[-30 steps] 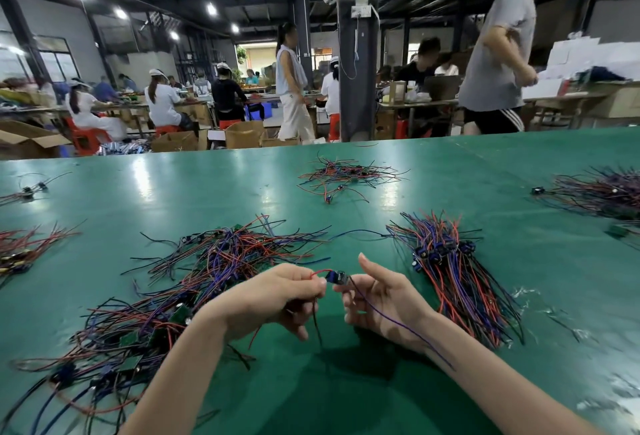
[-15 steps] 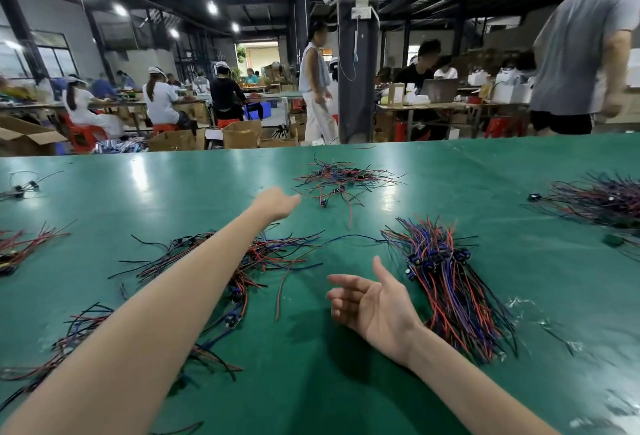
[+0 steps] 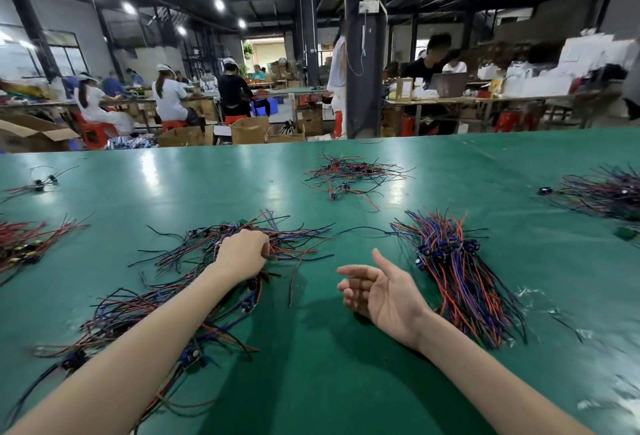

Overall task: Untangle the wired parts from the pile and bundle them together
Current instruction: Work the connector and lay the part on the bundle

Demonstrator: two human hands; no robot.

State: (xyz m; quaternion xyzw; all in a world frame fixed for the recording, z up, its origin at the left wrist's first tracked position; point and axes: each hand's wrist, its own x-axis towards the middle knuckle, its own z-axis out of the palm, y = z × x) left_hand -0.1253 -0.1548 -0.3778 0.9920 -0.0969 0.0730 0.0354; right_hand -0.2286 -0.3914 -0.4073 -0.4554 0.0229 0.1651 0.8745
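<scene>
The left hand (image 3: 242, 256) is reached forward, knuckles up, its fingers curled around strands of the tangled pile of red, blue and black wired parts (image 3: 298, 244); the right hand (image 3: 384, 294) is held palm-up, fingers relaxed and empty, over the glossy green surface (image 3: 311, 365), near the straightened bundle of matching wires (image 3: 460, 279).

Green table (image 3: 346, 365) strewn with wire piles (image 3: 460, 272)

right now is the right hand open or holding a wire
Open: the right hand faces palm up, fingers relaxed, no wire in it.
</scene>
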